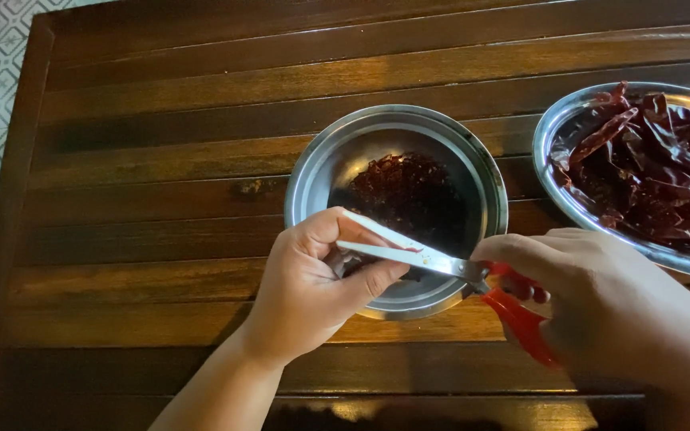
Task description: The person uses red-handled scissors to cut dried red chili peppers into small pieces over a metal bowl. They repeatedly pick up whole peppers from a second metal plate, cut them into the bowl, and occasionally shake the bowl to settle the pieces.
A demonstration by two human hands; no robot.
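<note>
On the dark slatted wooden tabletop (pixel 161 160), a wide steel dish of whole dried red chillies (pixel 648 172) sits well apart from the cutting. Keep the open blades of the red-handled scissors (pixel 441 259) over the round steel bowl of cut chilli pieces (pixel 397 209) — snips should fall inside. The right hand (pixel 608 307) grips the handles; the left hand (pixel 313 283) pinches something at the blades — fingers hide what.

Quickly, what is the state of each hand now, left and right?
Left hand: closed, fingers curled at the scissor blades over the small steel bowl; what it pinches cannot be told.
Right hand: closed on the red scissor handles.
</note>
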